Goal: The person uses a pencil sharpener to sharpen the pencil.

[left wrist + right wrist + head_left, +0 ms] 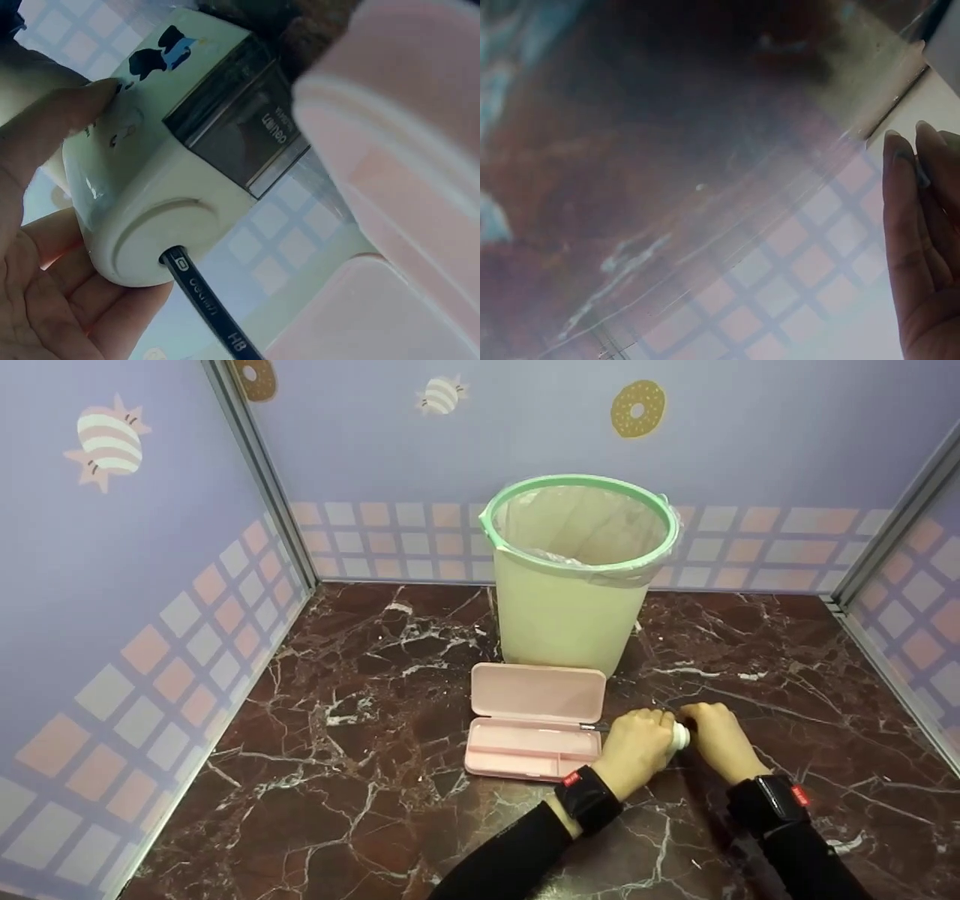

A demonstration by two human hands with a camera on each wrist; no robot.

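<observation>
My left hand grips a white pencil sharpener with a dark see-through shavings box. A black HB pencil sticks out of the hole in the sharpener's end, pointing toward an open pink pencil case. Just right of the sharpener, my right hand has its fingers curled at the end opposite the pencil. In the right wrist view, its fingertips pinch a small pale piece that looks like the crank knob; most of it is hidden.
Behind the pencil case stands a pale green bin with a green rim and a clear liner. The dark red marbled tabletop is bounded by patterned lilac panels at the back and both sides.
</observation>
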